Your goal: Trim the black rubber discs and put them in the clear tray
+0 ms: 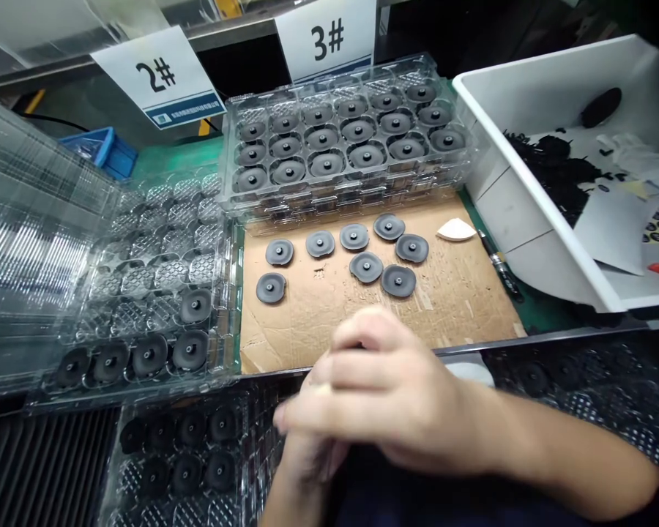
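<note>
My right hand [384, 395] reaches in from the right and lies across my left hand [302, 468] at the bottom centre, above the near edge of a cardboard sheet [461, 307]. Both hands are smeared by motion. The right fingers point left, close together, and anything in them is hidden. Only a small part of the left hand shows under the right. Several grey round discs [365, 266] lie loose on the cardboard just beyond the hands. A clear blister tray [198, 446] with dark discs sits below the hands to the left.
A stack of clear trays [340, 132] full of discs stands at the back. A partly filled clear tray [159, 293] lies on the left. A white bin [527, 190] of black parts is on the right, with a pen [499, 267] and a white scrap [455, 230] beside it.
</note>
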`<state>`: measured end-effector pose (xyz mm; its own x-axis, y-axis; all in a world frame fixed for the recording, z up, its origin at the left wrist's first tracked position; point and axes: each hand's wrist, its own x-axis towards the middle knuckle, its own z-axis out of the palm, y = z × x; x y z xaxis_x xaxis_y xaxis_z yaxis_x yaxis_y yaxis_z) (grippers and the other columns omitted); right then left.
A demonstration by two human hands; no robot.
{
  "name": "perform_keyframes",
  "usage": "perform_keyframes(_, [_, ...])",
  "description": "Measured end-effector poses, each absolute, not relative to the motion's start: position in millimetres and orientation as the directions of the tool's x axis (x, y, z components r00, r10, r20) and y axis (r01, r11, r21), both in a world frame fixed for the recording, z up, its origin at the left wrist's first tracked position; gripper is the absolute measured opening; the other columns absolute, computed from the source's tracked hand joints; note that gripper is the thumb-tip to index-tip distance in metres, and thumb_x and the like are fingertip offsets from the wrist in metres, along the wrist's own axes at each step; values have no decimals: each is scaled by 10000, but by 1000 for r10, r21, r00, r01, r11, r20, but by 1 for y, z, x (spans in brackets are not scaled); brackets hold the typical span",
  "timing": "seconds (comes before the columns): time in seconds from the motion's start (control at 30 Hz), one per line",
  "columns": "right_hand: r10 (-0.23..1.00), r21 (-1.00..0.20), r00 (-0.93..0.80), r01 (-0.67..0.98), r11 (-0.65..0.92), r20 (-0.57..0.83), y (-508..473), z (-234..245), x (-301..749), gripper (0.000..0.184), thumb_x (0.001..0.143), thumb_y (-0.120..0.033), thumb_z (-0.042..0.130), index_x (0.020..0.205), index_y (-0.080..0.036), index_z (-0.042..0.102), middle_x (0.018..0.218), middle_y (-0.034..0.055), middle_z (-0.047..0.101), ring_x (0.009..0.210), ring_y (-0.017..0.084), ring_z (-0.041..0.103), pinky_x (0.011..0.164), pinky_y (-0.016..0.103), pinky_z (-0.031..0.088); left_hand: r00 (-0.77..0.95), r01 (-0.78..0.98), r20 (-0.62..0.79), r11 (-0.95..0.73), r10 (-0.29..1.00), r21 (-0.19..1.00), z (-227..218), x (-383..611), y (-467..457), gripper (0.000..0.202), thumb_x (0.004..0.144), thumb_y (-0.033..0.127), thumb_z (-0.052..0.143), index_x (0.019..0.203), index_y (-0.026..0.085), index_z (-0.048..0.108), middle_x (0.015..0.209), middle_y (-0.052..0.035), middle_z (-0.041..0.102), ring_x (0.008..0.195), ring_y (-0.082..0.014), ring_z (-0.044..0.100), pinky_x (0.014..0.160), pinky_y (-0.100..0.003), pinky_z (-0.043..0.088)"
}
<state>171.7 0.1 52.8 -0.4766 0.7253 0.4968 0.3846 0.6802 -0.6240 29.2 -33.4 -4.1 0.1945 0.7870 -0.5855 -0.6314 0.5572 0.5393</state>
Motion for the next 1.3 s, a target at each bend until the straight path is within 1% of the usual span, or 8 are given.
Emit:
perform_keyframes(0.13, [954, -884, -224, 380, 272, 197, 16, 15, 176, 296, 881, -188, 505, 1173, -207, 550, 1007, 21, 655, 809, 124, 602, 716, 256, 491, 365, -625, -533, 625, 763, 468, -3, 18, -30, 646, 409, 436, 844, 998, 215, 693, 1010, -80, 706, 922, -304, 665, 782, -362, 562])
perform_keyframes(0.27, [989, -868, -144, 494, 57, -17, 11, -44, 178, 273, 814, -165, 538, 1083, -186, 579, 975, 52, 633, 847, 169, 615, 695, 278, 520, 380, -663, -505, 609, 775, 436, -3, 2, -25, 601, 507, 436, 792, 1075, 285, 665, 1196, -55, 648, 1057, -276, 620, 844, -295, 528])
perform_keyframes(0.4, [993, -789, -101, 614, 17, -57, -8, -81, 173, 318, 842, -176, 476, 1152, -168, 549, 979, 89, 608, 683, 156, 592, 638, 314, 529, 352, -698, -500, 577, 792, 423, -12, -8, -20, 595, 538, 426, 781, 1096, 258, 656, 1227, -63, 629, 1095, -275, 597, 881, -297, 509])
perform_keyframes(0.6, [999, -653, -35, 757, 35, 13, -20, -89, 160, 401, 832, -257, 536, 1227, -190, 513, 1187, 155, 467, 1024, 279, 553, 850, 453, 493, 271, -759, -538, 521, 798, 391, -31, -13, -18, 458, 684, 363, 724, 1113, 222, 645, 1212, -89, 635, 1159, -278, 553, 958, -344, 469])
perform_keyframes(0.77, [996, -583, -54, 808, 82, 65, -9, -95, 162, 377, 861, -254, 491, 1221, -146, 529, 1092, 162, 529, 937, 272, 581, 800, 438, 507, 166, -811, -586, 448, 793, 376, -40, -16, -19, 528, 726, 324, 699, 1231, 242, 565, 1285, -103, 585, 1213, -286, 503, 1024, -385, 416])
perform_keyframes(0.97, [989, -582, -45, 804, 122, 144, 1, -88, 185, 310, 944, -272, 378, 1139, -165, 594, 986, 99, 627, 943, 213, 595, 879, 353, 470, 134, -821, -611, 433, 780, 372, -37, -14, -21, 523, 695, 291, 727, 1195, 209, 600, 1250, -117, 610, 1176, -285, 539, 1002, -364, 445])
perform_keyframes(1.13, [990, -570, 3, 818, 78, 140, 2, -98, 200, 355, 941, -354, 390, 1165, -166, 590, 949, 111, 623, 868, 229, 606, 786, 357, 492, 133, -791, -597, 448, 791, 417, -33, -6, -22, 438, 720, 301, 701, 1146, 222, 635, 1244, -98, 616, 1152, -274, 559, 981, -357, 463])
perform_keyframes(1.3, [990, -621, -86, 772, 134, 108, 12, -82, 201, 299, 922, -285, 424, 1081, -154, 641, 895, 96, 642, 848, 214, 613, 772, 339, 497, 145, -768, -586, 464, 797, 442, -26, 2, -23, 379, 686, 306, 723, 1055, 233, 684, 1143, -71, 678, 1087, -251, 606, 925, -312, 503])
